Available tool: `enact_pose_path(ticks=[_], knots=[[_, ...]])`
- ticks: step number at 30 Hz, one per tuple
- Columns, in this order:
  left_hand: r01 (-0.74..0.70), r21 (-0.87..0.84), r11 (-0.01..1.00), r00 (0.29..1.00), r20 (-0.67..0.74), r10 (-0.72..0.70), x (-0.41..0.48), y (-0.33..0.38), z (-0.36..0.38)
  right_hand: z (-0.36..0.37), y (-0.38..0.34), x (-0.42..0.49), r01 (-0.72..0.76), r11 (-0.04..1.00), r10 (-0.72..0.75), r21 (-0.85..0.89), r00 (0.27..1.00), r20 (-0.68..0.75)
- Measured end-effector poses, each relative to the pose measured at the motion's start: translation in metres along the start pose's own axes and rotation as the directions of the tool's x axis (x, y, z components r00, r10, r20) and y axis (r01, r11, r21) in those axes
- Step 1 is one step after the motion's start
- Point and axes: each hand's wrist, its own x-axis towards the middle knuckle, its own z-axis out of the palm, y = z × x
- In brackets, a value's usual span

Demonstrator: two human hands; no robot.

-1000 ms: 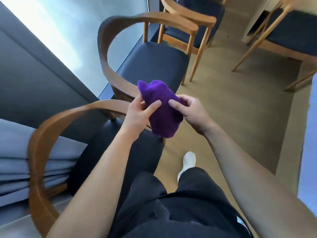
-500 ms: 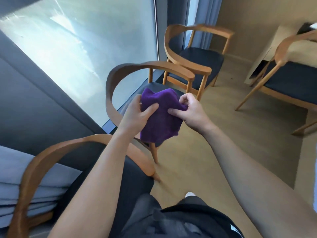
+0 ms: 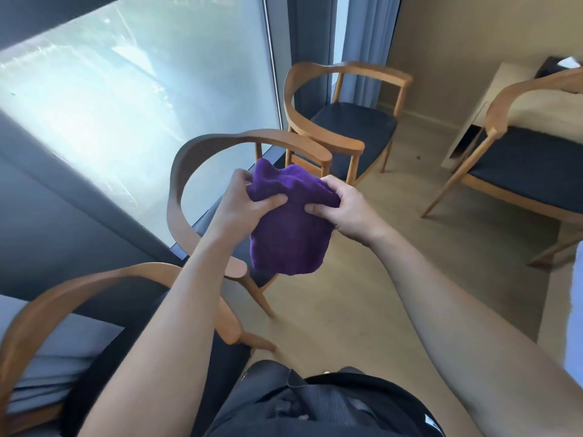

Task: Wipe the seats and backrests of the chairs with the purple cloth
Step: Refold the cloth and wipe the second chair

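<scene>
I hold the purple cloth (image 3: 288,228) in mid-air with both hands, bunched at its top and hanging down. My left hand (image 3: 244,203) grips its left upper part and my right hand (image 3: 342,209) grips its right upper part. Directly behind the cloth stands a wooden armchair (image 3: 189,171) with a curved backrest; its dark seat is mostly hidden by my arms and the cloth. A nearer chair (image 3: 41,313) sits at the lower left under my left arm. Another chair with a dark seat (image 3: 350,124) stands farther back by the window.
A fourth wooden chair (image 3: 530,171) stands at the right, beside a white low table (image 3: 504,99). A large window (image 3: 132,99) and grey curtains (image 3: 356,33) line the left and back. Beige floor (image 3: 394,247) spreads between the chairs. Folded grey fabric (image 3: 47,357) lies at lower left.
The view has tilted up, showing more of the room and chairs. Both hands raised the cloth a little and gathered it tighter at the top.
</scene>
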Motion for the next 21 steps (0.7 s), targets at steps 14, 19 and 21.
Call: enact_pose_path(ticks=[14, 19, 21], knots=[[-0.227, 0.405, 0.886, 0.958, -0.073, 0.279, 0.039, 0.025, 0.014, -0.003, 0.000, 0.026, -0.215, 0.977, 0.196, 0.003, 0.880, -0.433], [-0.154, 0.197, 0.968, 0.959, -0.208, 0.195, 0.071, 0.016, 0.017, 0.017, 0.006, 0.052, -0.227, 0.973, 0.231, 0.045, 0.966, -0.112], [-0.129, 0.164, 0.978, 0.961, -0.221, 0.164, 0.086, 0.011, 0.013, 0.025, 0.005, 0.070, -0.200, 0.979, 0.202, 0.044, 0.978, -0.054]])
